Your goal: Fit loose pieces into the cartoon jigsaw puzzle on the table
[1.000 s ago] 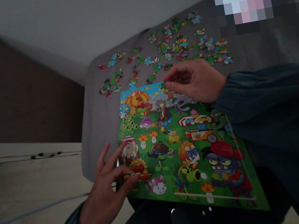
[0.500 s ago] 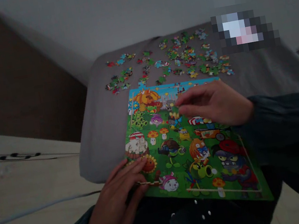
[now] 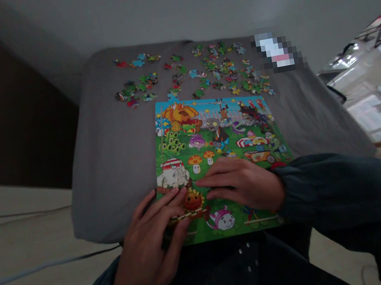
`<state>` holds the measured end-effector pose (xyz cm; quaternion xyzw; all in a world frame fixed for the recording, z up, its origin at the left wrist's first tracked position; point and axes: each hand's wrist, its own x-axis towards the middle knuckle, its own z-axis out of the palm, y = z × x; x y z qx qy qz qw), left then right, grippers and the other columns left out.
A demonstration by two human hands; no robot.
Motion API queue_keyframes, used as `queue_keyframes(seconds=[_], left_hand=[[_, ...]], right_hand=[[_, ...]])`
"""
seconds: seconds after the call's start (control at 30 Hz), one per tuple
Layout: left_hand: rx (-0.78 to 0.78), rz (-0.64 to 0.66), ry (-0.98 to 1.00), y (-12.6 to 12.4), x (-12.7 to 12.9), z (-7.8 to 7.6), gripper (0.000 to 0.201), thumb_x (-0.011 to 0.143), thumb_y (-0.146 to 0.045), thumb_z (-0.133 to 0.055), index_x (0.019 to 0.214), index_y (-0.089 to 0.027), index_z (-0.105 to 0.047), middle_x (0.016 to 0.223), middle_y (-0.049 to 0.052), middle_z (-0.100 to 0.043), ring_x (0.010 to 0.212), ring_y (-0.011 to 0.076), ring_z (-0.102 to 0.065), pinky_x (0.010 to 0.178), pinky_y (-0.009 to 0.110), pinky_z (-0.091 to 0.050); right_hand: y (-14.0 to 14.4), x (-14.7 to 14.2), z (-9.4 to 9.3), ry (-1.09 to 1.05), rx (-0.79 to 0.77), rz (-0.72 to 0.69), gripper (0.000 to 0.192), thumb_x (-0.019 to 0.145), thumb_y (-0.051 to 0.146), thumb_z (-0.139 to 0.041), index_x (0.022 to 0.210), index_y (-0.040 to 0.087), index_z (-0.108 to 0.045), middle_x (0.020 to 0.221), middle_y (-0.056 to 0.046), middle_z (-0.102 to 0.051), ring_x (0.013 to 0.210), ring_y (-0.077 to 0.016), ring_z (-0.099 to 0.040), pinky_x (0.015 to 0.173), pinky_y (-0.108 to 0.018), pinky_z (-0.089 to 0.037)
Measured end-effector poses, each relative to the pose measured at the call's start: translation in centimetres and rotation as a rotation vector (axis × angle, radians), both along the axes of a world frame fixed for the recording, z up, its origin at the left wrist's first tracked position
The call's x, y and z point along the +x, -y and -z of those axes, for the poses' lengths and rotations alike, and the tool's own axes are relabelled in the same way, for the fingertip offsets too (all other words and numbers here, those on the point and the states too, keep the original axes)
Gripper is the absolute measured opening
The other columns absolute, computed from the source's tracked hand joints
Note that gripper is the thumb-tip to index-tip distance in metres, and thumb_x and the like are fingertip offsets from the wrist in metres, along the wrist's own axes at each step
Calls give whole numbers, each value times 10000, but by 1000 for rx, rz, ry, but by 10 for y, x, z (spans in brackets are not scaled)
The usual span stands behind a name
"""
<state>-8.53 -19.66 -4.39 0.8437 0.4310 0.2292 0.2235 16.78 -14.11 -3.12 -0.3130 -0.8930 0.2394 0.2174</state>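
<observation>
The puzzle board is laid on the cushion; loose pieces are scattered behind it.

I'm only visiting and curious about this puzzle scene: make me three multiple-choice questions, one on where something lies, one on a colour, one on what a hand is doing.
1. Where do the loose puzzle pieces lie?
A. on the grey cushion beyond the far edge of the puzzle board
B. on the floor at the left
C. stacked on the board's middle

2. What colour is the cushion under the puzzle board?
A. red
B. grey
C. yellow

3. What is the left hand doing?
A. hanging in the air above the loose pieces
B. resting its fingers on the board's near left corner, by the sunflower picture
C. gripping a cup

Answers:
1. A, the pieces are scattered on the cushion past the board's far edge.
2. B, the cushion shows plain grey around the board.
3. B, its fingertips lie on the board beside the sunflower, close to the right hand.
</observation>
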Motion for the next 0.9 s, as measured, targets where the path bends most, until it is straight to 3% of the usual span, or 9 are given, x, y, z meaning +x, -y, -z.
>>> queue_keyframes(seconds=[0.17, 0.37, 0.47, 0.67, 0.9], left_hand=[[-8, -36, 44, 1, 2, 1, 124, 985, -309, -524, 1087, -258, -572, 1323, 24, -678, 1254, 232, -610, 1124, 517, -389], [-10, -85, 62, -1, 6, -4, 126, 980, -335, -524, 1036, -256, -605, 1280, 30, -702, 1230, 247, -621, 1064, 513, -460], [-53, -114, 43, -2, 7, -4, 153, 975, -369, -530, 971, -254, -630, 1359, 42, -652, 1305, 268, -558, 1069, 522, -463], [-83, -143, -86, -5, 9, -5, 269, 954, -432, -538, 808, -227, -637, 1567, 52, -429, 1523, 347, -192, 1146, 640, -338], [-115, -144, -160, -16, 12, -8, 404, 932, -533, -543, 695, -212, -597, 1607, 37, -362, 1529, 378, -137, 1152, 686, -287]], right_hand=[[4, -2, -2, 214, 234, 37, 220, 991, 238, -544, 1104, 196, -728, 944, -76, -657, 818, -178, -571, 690, -302, -505], [13, -5, -10, 278, 392, -28, 241, 989, 277, -538, 1085, 126, -699, 1050, -108, -693, 907, -223, -599, 735, -355, -530], [17, -7, -11, 292, 381, -15, 243, 979, 292, -554, 1087, 120, -687, 1101, -121, -699, 988, -242, -611, 790, -383, -539], [18, -6, -14, 304, 311, -40, 294, 979, 262, -512, 1151, 83, -668, 1164, -137, -691, 1073, -263, -612, 882, -403, -540], [21, 3, -15, 186, 266, -102, 264, 997, 215, -491, 1179, 119, -658, 1128, -116, -714, 1072, -230, -622, 896, -384, -545]])
